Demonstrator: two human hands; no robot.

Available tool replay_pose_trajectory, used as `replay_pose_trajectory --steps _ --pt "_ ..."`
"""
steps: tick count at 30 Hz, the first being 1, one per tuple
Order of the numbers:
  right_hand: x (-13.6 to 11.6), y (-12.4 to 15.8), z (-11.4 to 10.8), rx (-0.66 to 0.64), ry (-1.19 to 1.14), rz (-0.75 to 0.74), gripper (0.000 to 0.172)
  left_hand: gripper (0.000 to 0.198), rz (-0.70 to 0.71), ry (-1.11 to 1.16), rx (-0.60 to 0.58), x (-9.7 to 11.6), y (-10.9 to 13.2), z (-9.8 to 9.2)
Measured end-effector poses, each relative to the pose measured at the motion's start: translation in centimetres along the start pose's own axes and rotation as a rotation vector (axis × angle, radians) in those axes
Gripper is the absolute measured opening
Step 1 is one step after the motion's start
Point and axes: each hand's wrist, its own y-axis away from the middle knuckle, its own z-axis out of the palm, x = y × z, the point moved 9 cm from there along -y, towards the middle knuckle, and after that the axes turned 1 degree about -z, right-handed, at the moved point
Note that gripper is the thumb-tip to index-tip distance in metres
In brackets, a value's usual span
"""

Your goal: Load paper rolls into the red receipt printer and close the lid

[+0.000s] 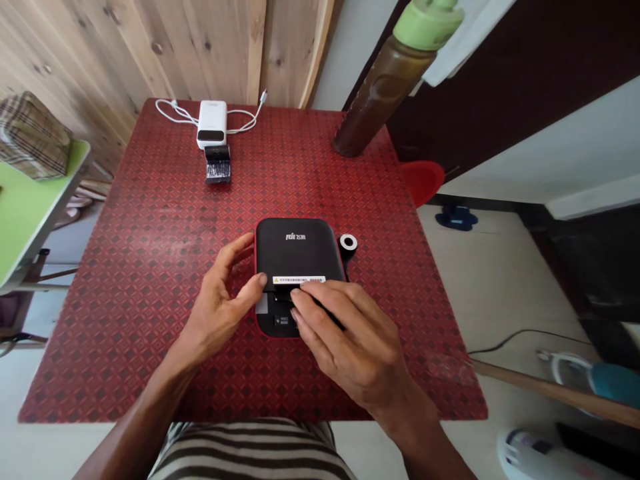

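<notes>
A flat black device (296,250) with rounded corners, a red edge and white lettering lies on the table in front of me. A white warning strip (293,280) crosses it above a recessed dark section. My left hand (223,290) grips the device's left side, thumb on the top surface and fingers along the edge. My right hand (353,327) is over the lower right part, its fingertips pinched together at a dark part in the recess; what they hold is hidden. A white ring-shaped piece (349,243) on a dark base sits against the device's right side.
A white power bank (213,120) with white cables and a small dark roll (218,163) lie at the far left of the red patterned table (150,267). A tall brown bottle (383,97) with a green lid stands at the back right. A red stool (424,181) is beyond the right edge.
</notes>
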Motion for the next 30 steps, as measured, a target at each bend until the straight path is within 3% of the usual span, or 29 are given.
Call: replay_pose_trajectory --steps 5,14,19,24,30 --pt "1.9 0.2 -0.5 0.02 -0.001 0.134 0.028 0.058 -0.011 0.017 -0.008 0.1 0.0 0.0" --pt "2.3 1.0 0.1 0.015 -0.067 0.172 0.022 0.059 0.013 -0.075 -0.016 0.3 0.3 0.2" --pt "3.1 2.1 -0.8 0.086 -0.189 0.232 0.036 0.056 -0.02 -0.03 0.032 -0.4 1.0 -0.7" --pt "4.8 5.4 -1.3 0.236 -0.204 0.486 0.039 0.064 -0.079 0.07 -0.019 -0.9 2.4 -0.2" --pt "5.7 9.8 1.4 0.248 -0.404 0.805 0.041 0.06 -0.062 0.111 0.005 -1.1 2.4 0.0"
